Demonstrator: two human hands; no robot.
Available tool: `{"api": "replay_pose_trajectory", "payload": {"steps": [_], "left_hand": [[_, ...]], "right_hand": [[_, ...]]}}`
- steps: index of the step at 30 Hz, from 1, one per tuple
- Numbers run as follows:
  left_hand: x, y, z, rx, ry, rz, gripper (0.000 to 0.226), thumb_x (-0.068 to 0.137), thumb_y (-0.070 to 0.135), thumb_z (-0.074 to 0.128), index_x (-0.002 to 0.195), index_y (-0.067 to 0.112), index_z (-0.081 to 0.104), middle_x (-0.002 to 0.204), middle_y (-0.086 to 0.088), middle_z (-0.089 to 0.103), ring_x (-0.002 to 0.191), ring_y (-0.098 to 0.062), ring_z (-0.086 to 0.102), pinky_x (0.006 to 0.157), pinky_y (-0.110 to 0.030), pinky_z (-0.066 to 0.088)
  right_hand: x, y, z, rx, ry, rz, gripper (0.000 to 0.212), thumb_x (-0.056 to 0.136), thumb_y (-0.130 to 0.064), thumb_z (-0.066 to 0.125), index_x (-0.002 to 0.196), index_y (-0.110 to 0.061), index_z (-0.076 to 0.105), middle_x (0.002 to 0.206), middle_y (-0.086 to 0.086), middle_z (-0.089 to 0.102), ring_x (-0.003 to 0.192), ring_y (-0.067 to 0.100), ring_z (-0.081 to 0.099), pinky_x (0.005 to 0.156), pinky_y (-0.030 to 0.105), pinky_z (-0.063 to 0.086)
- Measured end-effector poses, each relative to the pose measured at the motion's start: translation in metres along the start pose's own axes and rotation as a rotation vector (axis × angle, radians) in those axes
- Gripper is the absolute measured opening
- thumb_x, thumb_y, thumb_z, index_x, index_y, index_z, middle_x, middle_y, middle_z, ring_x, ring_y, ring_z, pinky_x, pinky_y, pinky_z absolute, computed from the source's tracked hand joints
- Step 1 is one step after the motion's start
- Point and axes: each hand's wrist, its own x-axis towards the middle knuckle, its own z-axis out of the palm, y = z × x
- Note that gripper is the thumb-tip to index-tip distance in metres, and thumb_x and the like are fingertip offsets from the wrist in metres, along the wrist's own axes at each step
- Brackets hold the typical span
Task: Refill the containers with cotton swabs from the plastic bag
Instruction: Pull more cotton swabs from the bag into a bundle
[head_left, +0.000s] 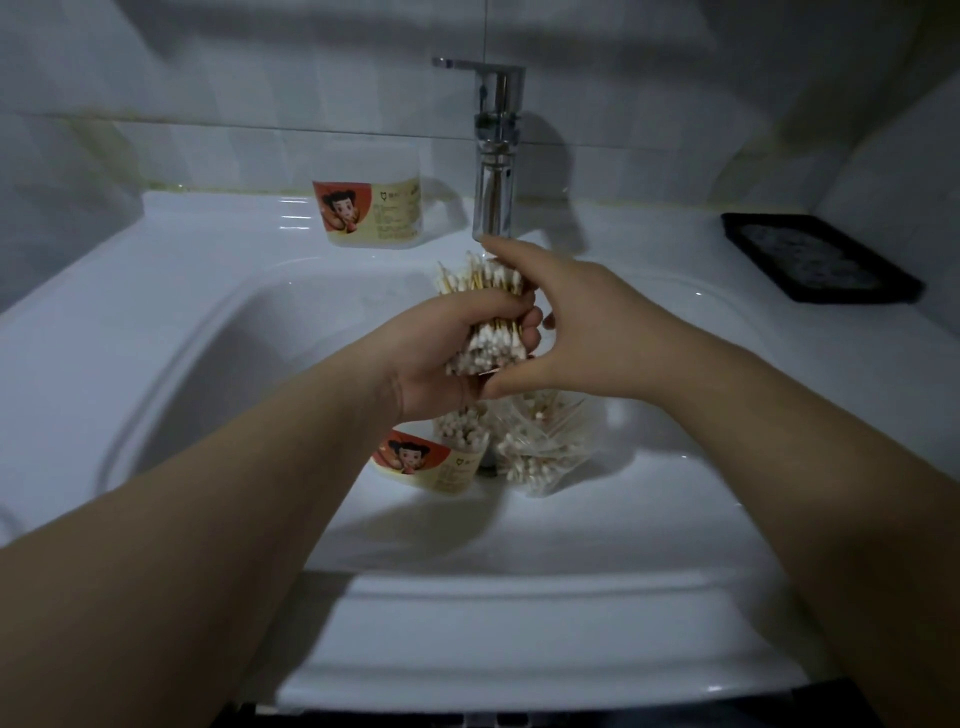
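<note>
Left hand (441, 358) curled tight round a thick bundle of cotton swabs (485, 312). Right hand (576, 332) spread wide, fingers straight: index on the bundle's far end, thumb against its near end. Directly beneath the hands: open container (441, 462) holding swabs, plastic bag (545, 447) just beside it. Second container (371, 213) beyond the left hand, near the tap (493, 171).

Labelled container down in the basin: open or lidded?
Open. The clear round container with the cartoon label has no lid on; white cotton swab tips stand exposed at its mouth.
</note>
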Motion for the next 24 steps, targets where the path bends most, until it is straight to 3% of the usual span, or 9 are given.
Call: {"api": "replay_pose_trajectory", "payload": {"steps": [3, 5, 7, 11, 13, 18, 24], "left_hand": [[-0.001, -0.002, 0.002, 0.060, -0.005, -0.015, 0.010, 0.088, 0.018, 0.061, 0.090, 0.014, 0.071, 0.085, -0.001, 0.067, 0.072, -0.012, 0.062, 0.065, -0.026, 0.039], [-0.001, -0.002, 0.005, 0.042, -0.009, -0.034, 0.010, 0.086, 0.015, 0.063, 0.086, 0.012, 0.072, 0.084, -0.002, 0.068, 0.073, -0.014, 0.062, 0.066, -0.027, 0.047], [-0.002, -0.002, 0.006, 0.015, 0.000, -0.059, 0.015, 0.094, 0.013, 0.058, 0.088, 0.012, 0.072, 0.083, -0.002, 0.071, 0.071, -0.013, 0.066, 0.062, -0.025, 0.057], [-0.003, -0.002, 0.007, 0.043, 0.014, -0.053, 0.018, 0.097, 0.014, 0.054, 0.099, 0.010, 0.072, 0.090, -0.003, 0.072, 0.073, -0.013, 0.068, 0.058, -0.022, 0.053], [-0.004, -0.003, 0.008, 0.050, 0.024, -0.044, 0.021, 0.099, 0.013, 0.051, 0.101, 0.008, 0.071, 0.090, -0.005, 0.074, 0.077, -0.014, 0.070, 0.064, -0.023, 0.053], [-0.004, -0.002, 0.010, 0.031, 0.046, -0.027, 0.017, 0.097, 0.013, 0.055, 0.094, 0.011, 0.072, 0.083, -0.003, 0.073, 0.073, -0.013, 0.069, 0.061, -0.023, 0.056], [-0.006, 0.000, 0.011, 0.057, 0.025, -0.029, 0.019, 0.098, 0.014, 0.053, 0.096, 0.010, 0.071, 0.085, -0.004, 0.074, 0.075, -0.014, 0.070, 0.067, -0.025, 0.053]], "right_hand": [[0.000, -0.003, 0.003, -0.010, -0.005, -0.003, 0.114, 0.062, -0.048, 0.094, 0.157, -0.037, 0.033, 0.124, -0.019, 0.054, 0.082, -0.011, 0.057, 0.073, 0.014, 0.045], [0.000, -0.004, -0.001, -0.036, 0.025, -0.003, 0.101, 0.060, -0.047, 0.094, 0.149, -0.032, 0.048, 0.121, -0.015, 0.062, 0.090, -0.005, 0.060, 0.078, 0.019, 0.049], [-0.001, -0.003, -0.003, -0.051, 0.031, 0.002, 0.097, 0.059, -0.050, 0.093, 0.145, -0.031, 0.052, 0.124, -0.012, 0.065, 0.101, 0.004, 0.062, 0.085, 0.022, 0.051], [-0.002, -0.003, -0.001, 0.072, -0.037, 0.003, 0.126, 0.060, -0.048, 0.096, 0.160, -0.043, 0.018, 0.157, -0.012, 0.043, 0.126, 0.004, 0.054, 0.097, 0.022, 0.050], [0.000, -0.003, 0.000, 0.014, -0.047, -0.025, 0.126, 0.061, -0.049, 0.095, 0.161, -0.042, 0.019, 0.161, -0.012, 0.038, 0.138, 0.005, 0.044, 0.104, 0.025, 0.047], [0.000, -0.006, -0.002, -0.068, 0.017, -0.047, 0.101, 0.062, -0.048, 0.093, 0.150, -0.032, 0.048, 0.139, -0.011, 0.059, 0.113, 0.003, 0.058, 0.093, 0.025, 0.054], [0.000, -0.004, 0.000, -0.042, 0.001, -0.044, 0.105, 0.062, -0.050, 0.093, 0.152, -0.033, 0.041, 0.146, -0.012, 0.051, 0.124, 0.005, 0.053, 0.099, 0.028, 0.052]]}}
